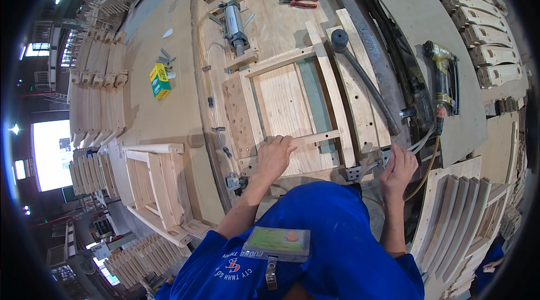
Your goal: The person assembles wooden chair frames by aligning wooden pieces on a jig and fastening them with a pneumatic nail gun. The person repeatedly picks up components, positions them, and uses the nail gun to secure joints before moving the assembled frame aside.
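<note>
The workshop is a long hall with bright windows down the left wall, and stacks of curved wooden chair parts [95, 69] line that side in rows. More finished slatted pieces [455, 210] pile up at the right, near the person's elbow. In the middle stands a broad plywood workbench [169, 109], its bare top pale and dusty.

On the bench sits a wooden assembly jig [247, 24] with a pneumatic cylinder [233, 21] bolted at its far end. Clamped in the jig lies the wooden frame [292, 97], pale unfinished timber: two long side rails, a cross rail at the far end, another at the near end, and a flat panel showing behind the opening.

The left hand [274, 156] rests flat and open on the near cross rail, fingers spread across the wood. The right hand [398, 168] is off the frame to the right, fingers loosely curled around thin clear air tubes [419, 143]; a firm grip I cannot make out.

A yellow-green nail gun [441, 78] lies on a grey board to the right, a black hose [365, 83] running beside the frame. Smaller still: a yellow-green box [160, 80] on the bench and red-handled pliers [299, 1] at the far end.
</note>
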A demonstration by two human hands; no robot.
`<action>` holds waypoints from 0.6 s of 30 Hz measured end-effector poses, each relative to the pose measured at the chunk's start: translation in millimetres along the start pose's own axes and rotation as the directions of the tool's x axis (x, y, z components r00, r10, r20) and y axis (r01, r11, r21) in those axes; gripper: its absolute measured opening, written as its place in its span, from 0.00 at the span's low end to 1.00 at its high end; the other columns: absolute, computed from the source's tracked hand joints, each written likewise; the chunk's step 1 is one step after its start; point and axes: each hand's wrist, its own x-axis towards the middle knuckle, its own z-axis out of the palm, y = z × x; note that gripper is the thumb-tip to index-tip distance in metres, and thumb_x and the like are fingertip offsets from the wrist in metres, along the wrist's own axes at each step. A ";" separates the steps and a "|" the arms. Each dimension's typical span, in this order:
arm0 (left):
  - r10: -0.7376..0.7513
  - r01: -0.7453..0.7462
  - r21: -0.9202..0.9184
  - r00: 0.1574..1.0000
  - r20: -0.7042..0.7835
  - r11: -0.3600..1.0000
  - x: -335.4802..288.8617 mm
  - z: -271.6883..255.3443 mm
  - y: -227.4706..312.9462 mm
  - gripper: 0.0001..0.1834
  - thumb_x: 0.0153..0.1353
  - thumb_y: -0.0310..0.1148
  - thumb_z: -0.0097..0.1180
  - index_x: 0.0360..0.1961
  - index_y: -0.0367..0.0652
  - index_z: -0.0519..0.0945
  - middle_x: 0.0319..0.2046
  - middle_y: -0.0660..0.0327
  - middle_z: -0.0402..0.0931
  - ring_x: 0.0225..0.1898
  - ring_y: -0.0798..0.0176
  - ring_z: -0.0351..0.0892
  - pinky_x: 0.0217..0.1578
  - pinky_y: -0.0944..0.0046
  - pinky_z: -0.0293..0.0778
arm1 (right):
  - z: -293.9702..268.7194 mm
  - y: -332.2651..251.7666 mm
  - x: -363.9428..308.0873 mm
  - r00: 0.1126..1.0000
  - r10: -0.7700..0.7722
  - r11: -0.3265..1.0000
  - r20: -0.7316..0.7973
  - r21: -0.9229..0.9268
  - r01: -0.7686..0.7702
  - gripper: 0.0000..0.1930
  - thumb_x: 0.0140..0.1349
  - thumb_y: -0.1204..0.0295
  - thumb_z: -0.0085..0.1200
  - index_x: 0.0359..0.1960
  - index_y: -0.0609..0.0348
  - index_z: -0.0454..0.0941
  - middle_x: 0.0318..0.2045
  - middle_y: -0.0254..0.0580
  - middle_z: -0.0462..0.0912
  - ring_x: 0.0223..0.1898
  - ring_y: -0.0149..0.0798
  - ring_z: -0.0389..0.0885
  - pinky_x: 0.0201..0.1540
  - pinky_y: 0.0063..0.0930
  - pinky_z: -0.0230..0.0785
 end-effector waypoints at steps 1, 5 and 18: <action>-0.003 0.003 0.005 1.000 0.006 1.000 0.1 -0.3 0.4 0.15 0.72 0.42 0.60 0.50 0.42 0.83 0.39 0.53 0.84 0.43 0.45 0.85 0.43 0.45 0.80 | 1.2 -5.1 -1.7 1.000 -0.011 1.000 0.008 0.008 0.011 0.14 0.72 0.75 0.55 0.57 0.58 0.82 0.48 0.47 0.83 0.53 0.53 0.78 0.62 0.49 0.63; -0.002 0.002 0.008 1.000 -0.001 1.000 -0.7 -0.2 -1.5 0.15 0.72 0.42 0.61 0.49 0.43 0.84 0.39 0.53 0.84 0.44 0.45 0.85 0.43 0.45 0.80 | 6.2 -16.9 -6.1 0.999 -0.024 0.999 0.032 0.031 0.023 0.13 0.71 0.76 0.56 0.55 0.59 0.82 0.48 0.47 0.84 0.53 0.53 0.79 0.62 0.49 0.64; -0.148 0.162 0.012 0.925 -0.350 0.987 -115.8 -45.6 -49.2 0.06 0.68 0.30 0.64 0.44 0.42 0.87 0.38 0.52 0.85 0.41 0.46 0.85 0.42 0.53 0.78 | 7.6 -23.5 -4.1 0.998 0.053 0.990 0.023 0.130 -0.055 0.12 0.69 0.79 0.56 0.53 0.60 0.83 0.44 0.48 0.85 0.47 0.54 0.81 0.56 0.46 0.68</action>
